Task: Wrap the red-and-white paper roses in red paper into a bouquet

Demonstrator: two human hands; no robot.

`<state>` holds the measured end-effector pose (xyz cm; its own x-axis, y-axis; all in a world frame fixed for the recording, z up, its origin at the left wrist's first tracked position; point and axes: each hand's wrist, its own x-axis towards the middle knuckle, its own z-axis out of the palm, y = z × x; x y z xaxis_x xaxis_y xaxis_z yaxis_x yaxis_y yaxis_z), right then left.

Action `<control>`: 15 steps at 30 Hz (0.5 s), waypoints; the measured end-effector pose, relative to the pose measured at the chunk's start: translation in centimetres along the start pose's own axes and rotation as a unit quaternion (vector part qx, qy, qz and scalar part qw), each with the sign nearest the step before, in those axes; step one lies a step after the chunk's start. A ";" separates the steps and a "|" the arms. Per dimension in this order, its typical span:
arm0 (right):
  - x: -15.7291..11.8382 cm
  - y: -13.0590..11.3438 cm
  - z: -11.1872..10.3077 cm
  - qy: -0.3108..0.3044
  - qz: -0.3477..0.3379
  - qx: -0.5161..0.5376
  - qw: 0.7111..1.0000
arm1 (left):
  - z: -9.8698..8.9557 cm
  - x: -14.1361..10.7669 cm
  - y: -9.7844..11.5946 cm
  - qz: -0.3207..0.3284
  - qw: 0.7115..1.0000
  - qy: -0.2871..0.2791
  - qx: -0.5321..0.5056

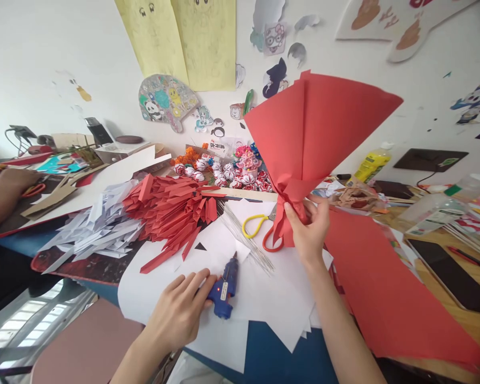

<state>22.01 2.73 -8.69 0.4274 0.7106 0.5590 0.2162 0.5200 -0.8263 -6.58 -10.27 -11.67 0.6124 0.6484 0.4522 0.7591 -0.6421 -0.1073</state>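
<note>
The red paper cone (308, 128) stands upright above the right hand (312, 229), its wide mouth uppermost. The right fingers are clamped around its gathered neck, thumb on the near side. It looks very light, firm enough in the flared sheets to hold their shape, yet easily creased or torn; a dry, smooth surface should slip little. The bound neck seems the best place to take hold, with light pressure, as squeezing the flare would likely dent it. Scissors (255, 226) lie just beside the right fingers, toward the left hand.

The left hand (182, 306) has its fingers close together against the back of a blue glue gun (224, 290); whether they grip it firmly or only rest there, I cannot tell. The gun looks rigid and compact, best taken by the handle, well clear of the nozzle, which may be hot.

Of the containers, a yellow bottle (370, 164) stands beyond the right fingers, to their right, and seems to hold liquid. A clear bottle (432, 210) lies tilted farther right on the worktop (476, 325); its contents cannot be made out. The inside of the cone is hidden from this side.
</note>
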 end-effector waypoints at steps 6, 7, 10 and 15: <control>0.1 -0.3 0.1 -0.011 0.015 0.039 0.999 | 1.6 1.6 -1.6 -0.085 0.994 -0.019 0.065; 0.1 -0.3 0.1 -0.012 0.016 0.044 0.999 | 1.7 2.1 -1.7 -0.101 0.992 -0.022 0.076; 0.2 -0.6 0.1 -0.024 0.023 0.057 0.998 | 1.4 2.9 -1.5 -0.145 0.986 -0.032 0.082; 0.0 -1.0 0.1 -0.050 0.032 0.072 0.996 | -0.5 3.3 -0.6 -0.187 0.982 -0.010 0.008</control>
<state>21.73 2.25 -7.82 0.3458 0.7842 0.5152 0.0602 0.5294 -0.8462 -5.13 -8.01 -9.68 0.2932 0.8456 0.4460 0.9353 -0.3503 0.0494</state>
